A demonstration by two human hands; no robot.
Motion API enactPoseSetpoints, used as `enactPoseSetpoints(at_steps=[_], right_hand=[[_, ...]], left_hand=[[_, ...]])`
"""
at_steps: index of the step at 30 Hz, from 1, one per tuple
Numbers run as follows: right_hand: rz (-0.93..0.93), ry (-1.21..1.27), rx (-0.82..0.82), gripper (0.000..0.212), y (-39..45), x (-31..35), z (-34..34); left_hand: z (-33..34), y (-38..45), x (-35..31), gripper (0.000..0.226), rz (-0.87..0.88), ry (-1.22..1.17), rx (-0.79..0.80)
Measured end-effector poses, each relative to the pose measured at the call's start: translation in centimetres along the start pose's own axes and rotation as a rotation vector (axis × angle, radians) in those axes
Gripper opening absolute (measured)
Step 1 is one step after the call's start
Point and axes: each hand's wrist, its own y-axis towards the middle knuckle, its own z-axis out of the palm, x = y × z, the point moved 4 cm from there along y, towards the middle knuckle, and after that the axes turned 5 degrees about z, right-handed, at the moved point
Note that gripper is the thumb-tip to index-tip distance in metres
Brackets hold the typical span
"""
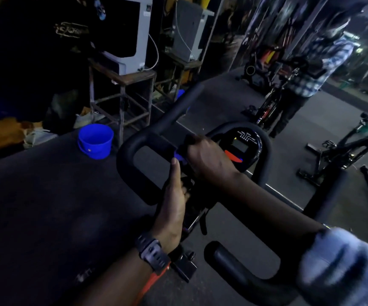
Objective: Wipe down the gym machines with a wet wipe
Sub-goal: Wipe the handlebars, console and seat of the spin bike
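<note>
While the right hand (207,157) clamps a blue wipe (178,156) on the bike handlebar (134,149) | left hand (174,202) alongside, thumb touching wipe, fingers hidden | blue bucket (95,141) on dark floor (46,195) by mirror (311,51)

Two hands, left (174,208) and right (209,160), one exercise bike handlebar (132,171) with one console (242,146), and one blue wipe (178,156). One blue bucket (95,141), two metal stands (121,100), each bearing one white appliance (132,34); one wristwatch (152,252)
</note>
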Motion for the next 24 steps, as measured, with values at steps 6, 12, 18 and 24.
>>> enactPoseSetpoints(at_steps=[6, 12, 18, 24], right_hand=[[-0.024, -0.163, 0.133, 0.021, 0.5, -0.6, -1.4], [0.134, -0.285, 0.143, 0.023, 4.4, -6.2, -2.7], [0.037, -0.340, 0.204, 0.029, 5.3, -3.5, -2.9], [0.222, -0.262, 0.108, 0.035, 6.9, -18.0, -0.9]], left_hand=[[0.1, 0.0, -1.0, 0.054, 0.110, 0.251, -0.071], [1.0, 3.3, -3.0, 0.047, 0.232, 0.534, 0.064], [0.5, 5.8, -3.7, 0.035, 0.186, 0.511, 0.007], [0.5, 6.4, -4.0, 0.040, 0.190, 0.487, 0.078]])
